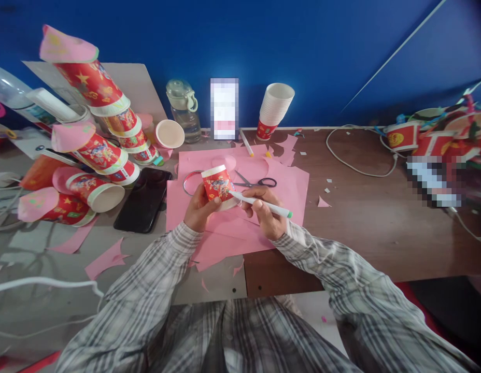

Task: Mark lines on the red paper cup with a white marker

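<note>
My left hand (201, 208) is closed around a red printed paper cup (217, 185), which it holds tilted above the pink paper. In my right hand (268, 212) is a white marker with a green end (277, 208), its tip at the cup's right side. Whether the tip touches the cup I cannot tell. Just behind the hands, scissors (256, 182) lie on the pink paper sheets (291, 194). A roll of tape (191, 182) lies left of the cup, partly hidden by it.
Paper-cup rockets with pink cones (87, 85) stand and lie at the left, beside a black phone (142, 199). Along the blue wall are a water bottle (184, 111), a lit phone (224, 109) and stacked cups (274, 111). A cable (357, 168) and cup crafts (438, 137) lie right.
</note>
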`<state>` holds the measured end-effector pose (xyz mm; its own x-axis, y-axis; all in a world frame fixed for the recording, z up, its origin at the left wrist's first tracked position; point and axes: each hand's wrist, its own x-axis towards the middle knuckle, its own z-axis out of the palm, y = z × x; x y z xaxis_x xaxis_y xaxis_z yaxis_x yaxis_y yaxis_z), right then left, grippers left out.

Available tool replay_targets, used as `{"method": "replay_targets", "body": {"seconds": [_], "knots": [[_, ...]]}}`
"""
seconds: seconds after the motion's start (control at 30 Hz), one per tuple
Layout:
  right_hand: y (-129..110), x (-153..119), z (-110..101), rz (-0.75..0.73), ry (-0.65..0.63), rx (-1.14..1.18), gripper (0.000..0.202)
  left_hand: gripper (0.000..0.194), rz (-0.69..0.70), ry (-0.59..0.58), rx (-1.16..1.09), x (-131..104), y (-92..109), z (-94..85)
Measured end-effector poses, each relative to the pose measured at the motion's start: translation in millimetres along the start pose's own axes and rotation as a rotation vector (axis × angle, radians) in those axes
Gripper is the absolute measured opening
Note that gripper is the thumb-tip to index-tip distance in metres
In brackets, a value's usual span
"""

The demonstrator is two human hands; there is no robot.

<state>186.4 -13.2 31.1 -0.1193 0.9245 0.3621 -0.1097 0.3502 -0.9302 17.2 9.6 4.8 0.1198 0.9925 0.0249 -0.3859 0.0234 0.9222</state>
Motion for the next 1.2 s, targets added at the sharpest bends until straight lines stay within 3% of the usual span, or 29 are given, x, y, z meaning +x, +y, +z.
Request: {"method": "replay_targets", "body": {"seconds": [0.23,0.47,0.73,1.2], "knots": [[-2.5,-1.7,-2.6,0.003,-0.047,-0.087,0.034,0.055,0.015,-0.008,0.019,0.0,-1.9,-2.0],[3.7,2.3,1.4,-0.004,0.063,0.068,0.031,0.051,-0.046,-0.037,-0.092,-1.8,5.4,4.0],[6.9,4.4,2.7,0.009,0.085,0.103,0.031,0.043,-0.116,-0.031,-0.183,0.8,8.5,4.9],[3.3,6.6,1.5,0.012,0.078,0.049,0.028,0.050,-0.164,-0.023,-0.200,-0.2,4.8,1.6]]}}
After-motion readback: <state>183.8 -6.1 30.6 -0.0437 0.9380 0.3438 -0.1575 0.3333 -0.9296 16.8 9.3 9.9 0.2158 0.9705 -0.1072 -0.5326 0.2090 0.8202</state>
